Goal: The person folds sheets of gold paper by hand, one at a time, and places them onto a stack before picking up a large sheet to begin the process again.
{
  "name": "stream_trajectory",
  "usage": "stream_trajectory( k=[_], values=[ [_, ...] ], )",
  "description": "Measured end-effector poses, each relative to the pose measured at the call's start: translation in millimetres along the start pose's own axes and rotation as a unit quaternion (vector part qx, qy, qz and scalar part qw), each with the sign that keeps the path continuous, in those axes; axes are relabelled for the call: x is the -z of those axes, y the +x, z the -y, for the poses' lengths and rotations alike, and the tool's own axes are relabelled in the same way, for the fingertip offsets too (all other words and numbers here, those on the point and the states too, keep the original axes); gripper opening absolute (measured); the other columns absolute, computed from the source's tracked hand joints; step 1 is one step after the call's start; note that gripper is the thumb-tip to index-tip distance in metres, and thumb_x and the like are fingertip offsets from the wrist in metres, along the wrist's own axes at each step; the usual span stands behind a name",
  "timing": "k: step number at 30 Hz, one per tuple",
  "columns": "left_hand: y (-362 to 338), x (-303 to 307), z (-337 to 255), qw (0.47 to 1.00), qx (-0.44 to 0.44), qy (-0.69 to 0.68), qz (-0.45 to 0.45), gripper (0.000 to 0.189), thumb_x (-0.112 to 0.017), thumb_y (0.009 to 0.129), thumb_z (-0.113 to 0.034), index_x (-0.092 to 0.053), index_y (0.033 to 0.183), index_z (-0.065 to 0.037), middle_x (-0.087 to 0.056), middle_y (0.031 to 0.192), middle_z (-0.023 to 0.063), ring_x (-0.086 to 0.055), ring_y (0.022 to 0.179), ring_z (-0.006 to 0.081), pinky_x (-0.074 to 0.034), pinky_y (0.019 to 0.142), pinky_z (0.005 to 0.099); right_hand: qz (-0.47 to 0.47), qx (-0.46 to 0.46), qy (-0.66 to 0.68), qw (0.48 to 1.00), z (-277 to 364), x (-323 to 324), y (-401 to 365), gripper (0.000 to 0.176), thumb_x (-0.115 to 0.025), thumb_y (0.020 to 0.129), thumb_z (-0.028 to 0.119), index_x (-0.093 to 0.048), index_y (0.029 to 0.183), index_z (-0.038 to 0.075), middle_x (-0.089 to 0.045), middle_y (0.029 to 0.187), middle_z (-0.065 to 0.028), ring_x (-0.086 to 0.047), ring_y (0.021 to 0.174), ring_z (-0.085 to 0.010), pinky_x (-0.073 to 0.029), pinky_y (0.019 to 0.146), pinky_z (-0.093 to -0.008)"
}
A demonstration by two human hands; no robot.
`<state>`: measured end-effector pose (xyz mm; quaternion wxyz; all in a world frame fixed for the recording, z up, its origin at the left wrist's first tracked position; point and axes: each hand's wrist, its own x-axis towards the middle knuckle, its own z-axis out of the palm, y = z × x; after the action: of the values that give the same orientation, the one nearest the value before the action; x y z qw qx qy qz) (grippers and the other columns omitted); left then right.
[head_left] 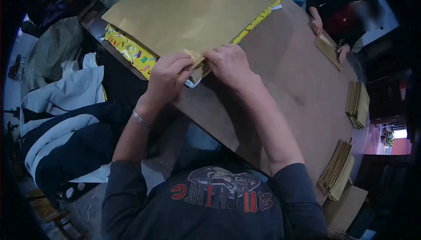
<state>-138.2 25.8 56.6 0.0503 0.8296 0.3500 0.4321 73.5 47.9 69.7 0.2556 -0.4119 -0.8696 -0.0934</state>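
Note:
A large sheet of brown kraft paper (188,12) lies over a yellow printed sheet (131,51), whose patterned edges stick out on both sides. My left hand (169,74) pinches the near corner of the kraft paper between thumb and fingers. Close beside it, my right hand (229,64) is closed on the same corner from the right. Between the two hands the paper is bent up, and a whitish edge shows below it. The fingertips of my right hand are partly hidden.
Across the brown table (289,86), a co-worker's hands (330,38) rest on a folded brown paper piece (328,52). Two stacks of folded brown paper, one farther (357,105) and one nearer (337,170), stand along the right edge. Clothing (66,121) is heaped at left.

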Motion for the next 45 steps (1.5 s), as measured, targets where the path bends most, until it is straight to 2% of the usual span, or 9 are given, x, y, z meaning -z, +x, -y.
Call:
stream_trajectory(
  k=[6, 11, 13, 15, 20, 36, 39, 41, 45],
  values=[
    [3, -2, 0, 0.999, 0.013, 0.031, -0.009, 0.018, -0.071, 0.074, -0.005, -0.067, 0.091, -0.003, -0.068, 0.093, 0.0106, -0.065, 0.086, 0.0292, -0.051, 0.077, 0.0382, 0.021, 0.005, 0.006, 1.0, -5, 0, 4, 0.009, -0.067, 0.076, 0.014, -0.067, 0.085, 0.01, -0.065, 0.08, -0.0081, -0.064, 0.08, -0.0274, -0.051, 0.072, -0.0396],
    [13, 0, 12, 0.996, 0.073, -0.056, -0.012, 0.016, -0.071, 0.078, -0.006, -0.067, 0.093, -0.002, -0.068, 0.092, 0.0121, -0.064, 0.085, 0.0308, -0.051, 0.078, 0.0383, 0.025, -0.005, 0.001, 1.0, -9, 3, 8, 0.011, -0.069, 0.075, 0.011, -0.067, 0.085, 0.009, -0.064, 0.08, -0.0084, -0.063, 0.08, -0.0276, -0.051, 0.071, -0.0401],
    [16, 1, 13, 0.996, 0.067, -0.06, -0.012, 0.02, -0.071, 0.079, -0.007, -0.066, 0.097, -0.002, -0.067, 0.094, 0.0131, -0.063, 0.088, 0.032, -0.051, 0.079, 0.0388, -0.008, -0.001, 0.024, 1.0, -12, 1, 12, 0.01, -0.068, 0.075, 0.013, -0.067, 0.084, 0.008, -0.064, 0.078, -0.0089, -0.063, 0.08, -0.0275, -0.051, 0.07, -0.0405],
    [19, 3, 11, 0.999, 0.035, -0.017, -0.005, 0.025, -0.07, 0.078, -0.006, -0.065, 0.102, -0.002, -0.065, 0.098, 0.0144, -0.062, 0.091, 0.0329, -0.051, 0.079, 0.0386, 0.025, -0.016, -0.029, 0.999, -15, 0, 15, 0.01, -0.067, 0.076, 0.014, -0.067, 0.084, 0.009, -0.064, 0.078, -0.0078, -0.063, 0.08, -0.0274, -0.051, 0.069, -0.0403],
    [11, -5, 23, 0.996, -0.006, 0.07, 0.048, 0.037, -0.062, 0.075, -0.007, -0.058, 0.112, -0.006, -0.06, 0.111, 0.013, -0.055, 0.11, 0.0332, -0.042, 0.093, 0.0443, 0.051, -0.003, -0.024, 0.998, -14, 1, 13, 0.008, -0.067, 0.076, 0.016, -0.068, 0.083, 0.011, -0.063, 0.078, -0.0063, -0.063, 0.082, -0.0255, -0.049, 0.072, -0.0398],
    [15, -4, 16, 0.999, -0.006, 0.019, 0.039, 0.03, -0.063, 0.072, -0.003, -0.063, 0.102, -0.005, -0.063, 0.101, 0.0117, -0.059, 0.096, 0.0319, -0.046, 0.085, 0.0425, 0.057, 0.0, -0.002, 0.998, -8, 2, 2, 0.021, -0.066, 0.077, 0.013, -0.069, 0.097, 0.009, -0.066, 0.085, -0.008, -0.063, 0.085, -0.0274, -0.05, 0.076, -0.0408],
    [17, -2, 15, 0.999, 0.032, 0.012, 0.033, 0.024, -0.064, 0.076, -0.004, -0.064, 0.099, -0.004, -0.064, 0.099, 0.0123, -0.06, 0.095, 0.032, -0.047, 0.083, 0.0419, 0.035, -0.019, -0.012, 0.999, -4, 4, 0, 0.024, -0.067, 0.077, 0.012, -0.066, 0.1, 0.006, -0.066, 0.085, -0.0092, -0.063, 0.085, -0.0283, -0.05, 0.075, -0.0406],
    [15, -7, 26, 0.997, 0.032, -0.059, 0.041, 0.016, -0.064, 0.081, -0.006, -0.065, 0.097, -0.003, -0.065, 0.096, 0.0131, -0.06, 0.091, 0.0333, -0.048, 0.08, 0.0414, -0.069, -0.023, 0.06, 0.996, -1, 4, -3, 0.024, -0.069, 0.075, 0.013, -0.063, 0.097, 0.005, -0.065, 0.084, -0.0108, -0.062, 0.083, -0.0294, -0.05, 0.073, -0.0405],
    [16, -12, 35, 0.995, 0.048, -0.082, 0.013, 0.013, -0.063, 0.086, -0.01, -0.064, 0.095, -0.001, -0.065, 0.093, 0.0152, -0.061, 0.086, 0.0343, -0.049, 0.077, 0.0403, -0.078, -0.005, 0.065, 0.995, 3, 12, -3, 0.019, -0.071, 0.075, 0.014, -0.061, 0.089, 0.005, -0.061, 0.08, -0.0111, -0.06, 0.079, -0.0299, -0.048, 0.069, -0.0412]
  ],
)
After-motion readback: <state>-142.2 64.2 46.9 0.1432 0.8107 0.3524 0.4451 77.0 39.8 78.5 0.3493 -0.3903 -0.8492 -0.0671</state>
